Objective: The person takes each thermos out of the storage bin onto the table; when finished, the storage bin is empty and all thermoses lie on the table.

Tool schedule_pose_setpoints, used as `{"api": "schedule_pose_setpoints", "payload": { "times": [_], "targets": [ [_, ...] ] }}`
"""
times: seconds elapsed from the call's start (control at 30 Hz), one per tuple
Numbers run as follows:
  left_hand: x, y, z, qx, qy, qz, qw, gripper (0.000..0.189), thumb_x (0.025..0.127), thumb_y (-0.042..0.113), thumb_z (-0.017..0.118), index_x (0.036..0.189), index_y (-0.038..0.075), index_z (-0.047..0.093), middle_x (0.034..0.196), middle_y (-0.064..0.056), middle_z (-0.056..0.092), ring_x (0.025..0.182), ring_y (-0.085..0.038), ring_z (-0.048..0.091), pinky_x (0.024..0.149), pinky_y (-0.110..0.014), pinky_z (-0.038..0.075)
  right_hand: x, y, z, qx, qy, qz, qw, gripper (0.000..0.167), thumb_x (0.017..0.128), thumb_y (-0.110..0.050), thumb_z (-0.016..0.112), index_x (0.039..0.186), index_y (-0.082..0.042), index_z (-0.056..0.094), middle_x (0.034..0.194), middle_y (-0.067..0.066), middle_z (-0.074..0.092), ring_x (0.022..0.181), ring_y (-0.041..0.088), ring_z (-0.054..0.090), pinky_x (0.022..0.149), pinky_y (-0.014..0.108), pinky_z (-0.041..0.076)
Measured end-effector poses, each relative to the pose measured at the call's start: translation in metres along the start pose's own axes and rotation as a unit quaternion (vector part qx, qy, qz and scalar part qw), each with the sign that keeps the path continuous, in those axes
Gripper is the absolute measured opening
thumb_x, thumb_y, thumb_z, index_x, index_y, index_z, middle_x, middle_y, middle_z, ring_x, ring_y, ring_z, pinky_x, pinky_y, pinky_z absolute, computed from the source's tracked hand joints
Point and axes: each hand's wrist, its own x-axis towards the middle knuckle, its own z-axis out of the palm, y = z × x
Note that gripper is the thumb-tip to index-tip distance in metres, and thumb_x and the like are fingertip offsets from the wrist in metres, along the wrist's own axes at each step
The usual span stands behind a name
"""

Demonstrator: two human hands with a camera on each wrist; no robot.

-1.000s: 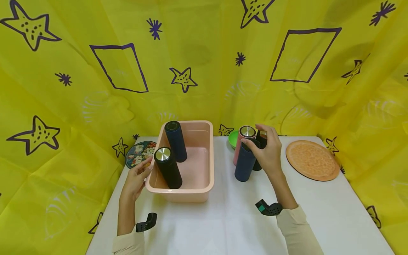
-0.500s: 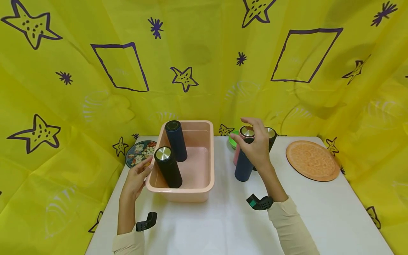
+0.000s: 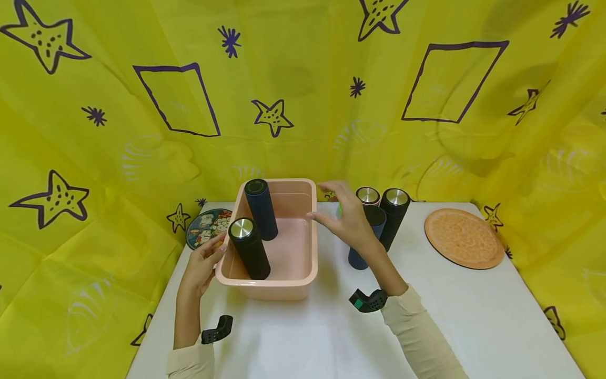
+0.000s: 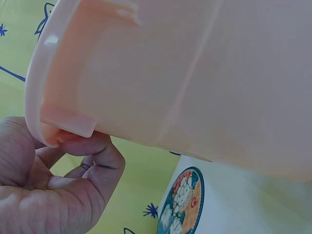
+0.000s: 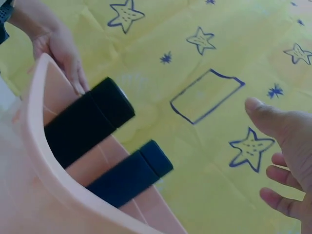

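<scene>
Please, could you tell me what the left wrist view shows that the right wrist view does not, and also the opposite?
Only the left wrist view: the round patterned disc.

Only the right wrist view: the black bottle and the blue bottle, both inside the tub, and the right hand, fingers spread and holding nothing.

Both views: the pink tub, the left hand at its rim, and the yellow starfish-patterned curtain behind.
</scene>
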Motion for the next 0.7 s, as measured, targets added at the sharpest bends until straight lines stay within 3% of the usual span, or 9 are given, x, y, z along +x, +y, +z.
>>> {"api": "schedule_pose_setpoints", "payload": {
  "times": [0.2, 0.4, 0.7],
  "targets": [
    [-0.001, 0.001, 0.0, 0.001, 0.0, -0.003, 1.0, 0.051, 0.102, 0.017, 0.052, 0.151, 0.011, 0.038, 0.101, 0.004, 0.055, 0.095, -0.007, 0.061, 0.08, -0.025, 0.056, 0.003, -0.011, 0.018, 0.024, -0.065, -0.002, 0.9976, 0.066, 0.076, -0.021, 0.085, 0.131, -0.002, 0.052, 0.127, 0.013, 0.055, 0.113, 0.026, 0.056, 0.092, 0.039, 0.054],
    [0.0, 0.0, 0.001, -0.001, 0.0, -0.001, 1.0, 0.051, 0.102, 0.017, 0.052, 0.151, 0.011, 0.039, 0.099, 0.005, 0.056, 0.093, -0.006, 0.061, 0.079, -0.025, 0.056, 0.003, -0.016, 0.033, 0.039, -0.102, 0.022, 0.9938, 0.07, 0.077, -0.025, 0.085, 0.135, -0.006, 0.051, 0.13, 0.013, 0.055, 0.105, 0.025, 0.06, 0.09, 0.042, 0.055],
    [0.0, -0.001, -0.001, -0.004, 0.0, 0.002, 1.0, 0.051, 0.102, 0.017, 0.052, 0.151, 0.011, 0.039, 0.096, 0.006, 0.057, 0.09, -0.006, 0.062, 0.076, -0.026, 0.057, 0.005, -0.02, 0.056, 0.067, -0.161, 0.037, 0.9839, 0.075, 0.076, -0.027, 0.085, 0.138, -0.004, 0.049, 0.135, 0.013, 0.053, 0.114, 0.023, 0.056, 0.092, 0.04, 0.054]
  ]
}}
